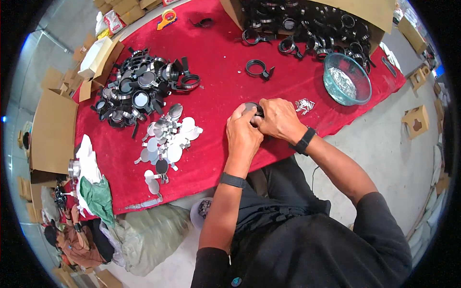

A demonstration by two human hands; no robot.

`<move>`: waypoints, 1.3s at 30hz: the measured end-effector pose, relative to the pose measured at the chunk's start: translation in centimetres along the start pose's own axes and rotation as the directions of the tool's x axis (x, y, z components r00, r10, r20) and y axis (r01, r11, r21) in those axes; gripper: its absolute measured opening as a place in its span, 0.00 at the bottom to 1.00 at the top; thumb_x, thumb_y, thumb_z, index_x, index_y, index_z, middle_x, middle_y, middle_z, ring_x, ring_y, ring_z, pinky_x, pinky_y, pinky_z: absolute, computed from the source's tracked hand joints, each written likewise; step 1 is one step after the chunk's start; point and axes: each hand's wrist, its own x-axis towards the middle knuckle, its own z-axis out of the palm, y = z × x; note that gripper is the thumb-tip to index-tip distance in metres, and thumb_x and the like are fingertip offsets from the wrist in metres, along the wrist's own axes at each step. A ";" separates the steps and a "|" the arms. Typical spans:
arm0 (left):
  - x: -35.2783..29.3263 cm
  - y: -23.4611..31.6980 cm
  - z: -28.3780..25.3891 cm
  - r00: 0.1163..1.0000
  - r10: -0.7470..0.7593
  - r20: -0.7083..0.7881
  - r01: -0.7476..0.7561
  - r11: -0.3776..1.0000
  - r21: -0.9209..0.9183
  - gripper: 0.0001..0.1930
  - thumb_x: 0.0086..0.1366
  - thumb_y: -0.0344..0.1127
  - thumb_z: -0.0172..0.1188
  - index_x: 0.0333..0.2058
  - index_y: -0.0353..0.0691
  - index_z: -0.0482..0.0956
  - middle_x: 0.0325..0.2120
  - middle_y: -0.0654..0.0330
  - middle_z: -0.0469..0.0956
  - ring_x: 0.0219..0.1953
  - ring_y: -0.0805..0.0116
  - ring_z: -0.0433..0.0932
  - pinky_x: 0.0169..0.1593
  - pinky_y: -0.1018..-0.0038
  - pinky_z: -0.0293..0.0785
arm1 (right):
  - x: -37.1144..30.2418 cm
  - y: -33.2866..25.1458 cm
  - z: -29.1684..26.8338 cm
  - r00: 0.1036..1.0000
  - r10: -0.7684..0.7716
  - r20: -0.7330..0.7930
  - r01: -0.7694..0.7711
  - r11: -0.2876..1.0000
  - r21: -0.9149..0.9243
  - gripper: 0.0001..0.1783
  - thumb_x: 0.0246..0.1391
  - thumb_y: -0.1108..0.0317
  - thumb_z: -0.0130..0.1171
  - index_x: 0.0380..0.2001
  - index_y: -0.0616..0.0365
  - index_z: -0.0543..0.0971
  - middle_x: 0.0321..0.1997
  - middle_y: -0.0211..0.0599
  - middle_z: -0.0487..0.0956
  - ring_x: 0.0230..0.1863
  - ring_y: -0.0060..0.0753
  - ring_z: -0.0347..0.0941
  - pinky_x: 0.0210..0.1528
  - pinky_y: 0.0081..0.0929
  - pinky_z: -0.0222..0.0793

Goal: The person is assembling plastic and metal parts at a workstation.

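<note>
Both my hands meet over the red cloth near the table's front edge, around a dark round part that looks like a black ring with a disc in it. My left hand grips its left side, fingers closed. From the right, my right hand pinches the same part, hiding much of it. Small metal pins lie right of my right hand. To the left, loose round metal discs with tabs are heaped. A single black ring with a handle lies beyond my hands.
Black rings fitted with discs form a pile at the left. A cardboard box spills more black rings at the back right, beside a glass bowl of metal pins. A yellow tape dispenser lies far left. Another person is at lower left.
</note>
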 end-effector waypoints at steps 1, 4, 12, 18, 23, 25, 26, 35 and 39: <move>0.1 0.0 0.0 1.000 0.000 0.006 0.000 1.000 -0.002 0.19 0.62 0.29 0.70 0.52 0.34 0.90 0.60 0.34 0.81 0.59 0.33 0.81 0.64 0.49 0.77 | 0.2 0.4 0.6 0.999 -0.019 -0.047 0.019 1.000 0.000 0.18 0.51 0.57 0.70 0.29 0.65 0.82 0.27 0.61 0.83 0.32 0.66 0.83 0.38 0.59 0.78; 0.4 0.0 0.0 1.000 0.013 0.026 -0.013 1.000 0.000 0.19 0.61 0.28 0.70 0.52 0.34 0.90 0.60 0.34 0.81 0.58 0.33 0.82 0.65 0.51 0.78 | 0.4 0.7 0.5 0.998 -0.035 -0.055 0.036 0.999 0.018 0.18 0.52 0.56 0.69 0.28 0.64 0.83 0.26 0.60 0.83 0.32 0.66 0.83 0.38 0.59 0.77; 0.5 0.9 -0.5 0.999 -0.043 0.014 0.043 0.999 0.021 0.26 0.57 0.34 0.76 0.54 0.31 0.88 0.61 0.34 0.81 0.61 0.41 0.84 0.66 0.59 0.79 | -1.2 2.5 -0.6 0.988 -0.155 -0.005 0.155 0.984 0.084 0.14 0.60 0.60 0.63 0.30 0.63 0.83 0.28 0.57 0.84 0.35 0.64 0.84 0.39 0.60 0.78; 0.2 0.5 -2.4 0.990 -0.049 0.134 0.055 0.998 -0.039 0.33 0.51 0.35 0.83 0.57 0.32 0.87 0.65 0.37 0.79 0.65 0.47 0.82 0.70 0.61 0.77 | -2.3 3.5 -2.2 0.916 -0.398 0.044 0.396 0.917 0.055 0.11 0.63 0.64 0.62 0.28 0.58 0.81 0.29 0.50 0.81 0.37 0.58 0.81 0.44 0.54 0.77; -0.4 0.1 -4.0 0.981 -0.094 0.167 0.097 0.995 -0.012 0.36 0.51 0.33 0.83 0.60 0.31 0.85 0.67 0.41 0.79 0.66 0.50 0.81 0.71 0.63 0.75 | -4.6 4.8 -2.0 0.976 -0.208 -0.057 0.213 0.972 0.101 0.13 0.65 0.63 0.62 0.30 0.60 0.81 0.31 0.54 0.82 0.41 0.62 0.81 0.46 0.57 0.77; -0.8 -0.2 -4.3 0.973 -0.124 0.193 0.131 0.991 -0.020 0.36 0.52 0.31 0.83 0.61 0.30 0.83 0.67 0.41 0.78 0.68 0.52 0.80 0.72 0.64 0.74 | -5.3 5.4 -1.8 0.987 -0.145 -0.064 0.152 0.980 0.129 0.13 0.66 0.63 0.62 0.31 0.61 0.81 0.33 0.55 0.83 0.43 0.64 0.81 0.47 0.57 0.77; -0.9 -0.7 -4.2 0.975 -0.125 0.185 0.136 0.990 -0.046 0.37 0.53 0.31 0.83 0.62 0.29 0.82 0.67 0.41 0.78 0.68 0.54 0.79 0.73 0.64 0.74 | -5.5 5.9 -1.5 0.995 -0.080 -0.068 0.088 0.988 0.124 0.13 0.66 0.62 0.62 0.31 0.61 0.81 0.33 0.56 0.83 0.43 0.64 0.81 0.47 0.57 0.77; -1.6 -1.7 -3.6 0.973 -0.163 0.163 0.195 0.959 -0.205 0.37 0.55 0.29 0.81 0.63 0.27 0.81 0.69 0.40 0.75 0.70 0.54 0.78 0.74 0.65 0.73 | -5.5 6.8 -0.9 0.936 -0.130 -0.328 0.205 0.957 0.204 0.12 0.70 0.63 0.60 0.35 0.60 0.80 0.30 0.54 0.81 0.33 0.66 0.79 0.40 0.60 0.74; -1.6 -1.6 -3.3 0.972 -0.179 0.149 0.208 0.957 -0.202 0.38 0.54 0.31 0.83 0.64 0.29 0.81 0.69 0.39 0.75 0.69 0.53 0.79 0.73 0.64 0.74 | -5.4 5.9 -0.3 0.967 -0.089 -0.238 0.153 0.952 0.266 0.11 0.72 0.62 0.58 0.38 0.59 0.78 0.29 0.53 0.82 0.35 0.65 0.80 0.42 0.61 0.73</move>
